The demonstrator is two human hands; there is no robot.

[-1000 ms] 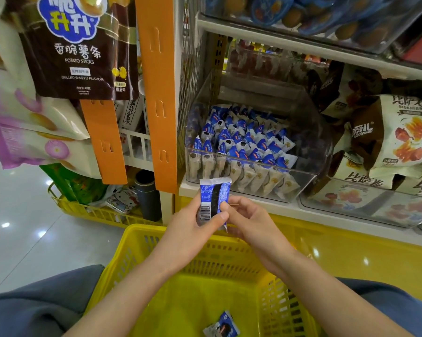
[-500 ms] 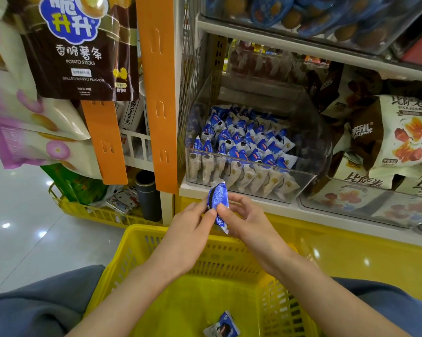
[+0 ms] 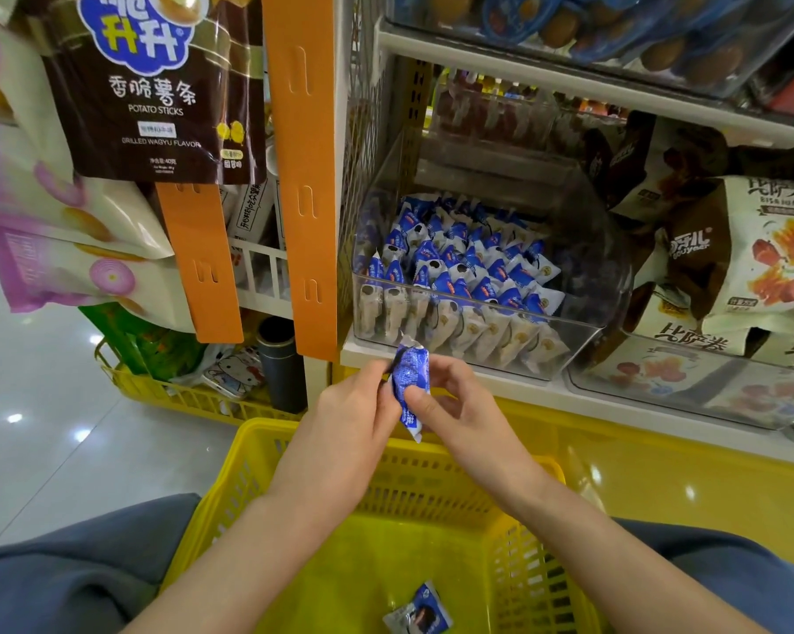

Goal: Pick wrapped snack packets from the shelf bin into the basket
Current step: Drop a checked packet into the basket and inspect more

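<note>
Head view: blue-and-white crimped foil snack packet (image 3: 411,386) is held in air just below the clear plastic shelf bin (image 3: 578,340), above the far rim of the yellow lattice plastic basket (image 3: 267,450). Left hand (image 3: 354,404) and right hand (image 3: 459,407) both pinch it, fingers curled. Long axis near upright, lower crimp pointing down at the rim. Risk: released here, it may strike the rim and fall outside; slick foil could slip.
</note>
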